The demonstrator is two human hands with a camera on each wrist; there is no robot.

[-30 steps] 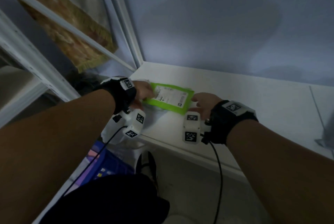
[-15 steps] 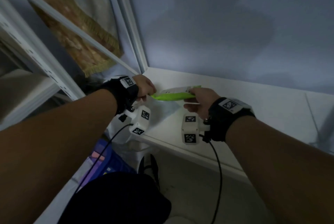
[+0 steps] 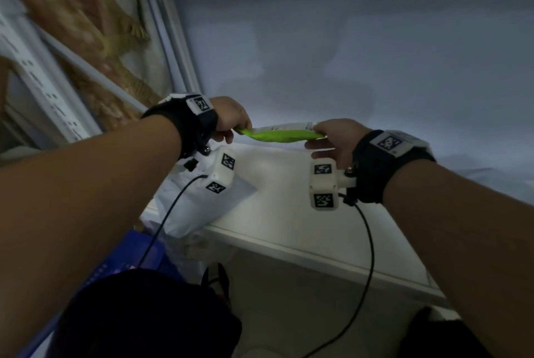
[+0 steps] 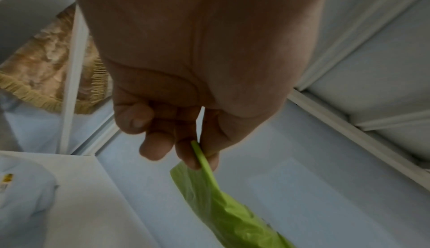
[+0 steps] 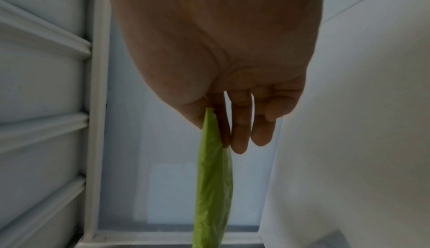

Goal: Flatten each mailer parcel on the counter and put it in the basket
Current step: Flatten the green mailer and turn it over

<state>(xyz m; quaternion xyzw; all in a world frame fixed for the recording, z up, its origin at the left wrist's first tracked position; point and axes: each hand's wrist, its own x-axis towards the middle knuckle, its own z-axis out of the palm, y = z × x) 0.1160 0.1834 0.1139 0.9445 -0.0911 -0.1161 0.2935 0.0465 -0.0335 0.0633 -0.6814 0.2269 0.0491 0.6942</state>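
pinching a green mailer (image 3: 278,136) at both ends: left hand (image 3: 231,118) grip closed on its left edge, thumb against fingertips (image 4: 189,157); right hand (image 3: 336,138) grip clamped on the right edge. mailer hangs level between them, clear above the desk (image 3: 289,201). white parcel (image 3: 199,207) lies at desk's left corner.

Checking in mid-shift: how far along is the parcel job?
In hand: the green parcel is off the counter, pinched between the left hand and right hand, and looks flat. Left: a white parcel lies at the counter's edge. The blue basket waits below; its contents are unclear.
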